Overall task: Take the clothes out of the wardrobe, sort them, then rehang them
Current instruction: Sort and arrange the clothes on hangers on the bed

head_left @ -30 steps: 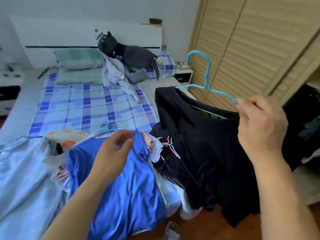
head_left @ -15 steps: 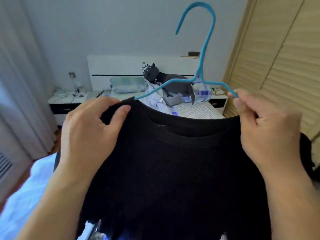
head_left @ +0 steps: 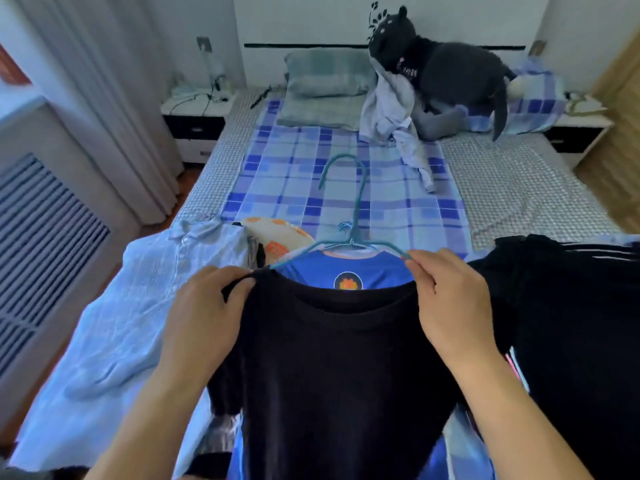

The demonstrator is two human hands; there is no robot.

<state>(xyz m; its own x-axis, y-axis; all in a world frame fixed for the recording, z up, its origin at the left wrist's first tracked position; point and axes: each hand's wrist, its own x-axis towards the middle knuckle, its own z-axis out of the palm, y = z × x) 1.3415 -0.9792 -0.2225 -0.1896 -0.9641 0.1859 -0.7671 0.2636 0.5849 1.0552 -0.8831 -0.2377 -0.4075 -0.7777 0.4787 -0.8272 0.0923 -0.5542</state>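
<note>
A black T-shirt (head_left: 332, 368) hangs on a blue wire hanger (head_left: 349, 209) over the foot of the bed. My left hand (head_left: 204, 313) grips the shirt's left shoulder. At the other shoulder my right hand (head_left: 450, 306) pinches the hanger's arm together with the cloth. Behind the collar lies a blue T-shirt (head_left: 349, 275) with a round badge on it. A pale blue shirt (head_left: 138, 317) is spread flat to the left. Dark clothes (head_left: 568, 323) are piled to the right.
The checked bed sheet (head_left: 311, 181) stretches ahead, with a grey plush cat (head_left: 446, 71), a pillow (head_left: 325, 71) and a crumpled light garment (head_left: 394, 109) at its head. Nightstands (head_left: 197, 116) flank the bed. A curtain and radiator stand left; wardrobe doors (head_left: 620, 109) right.
The view has tipped down from the wall to the bed. Both hands have lowered the black shirt on its hanger over the clothes on the bed.
</note>
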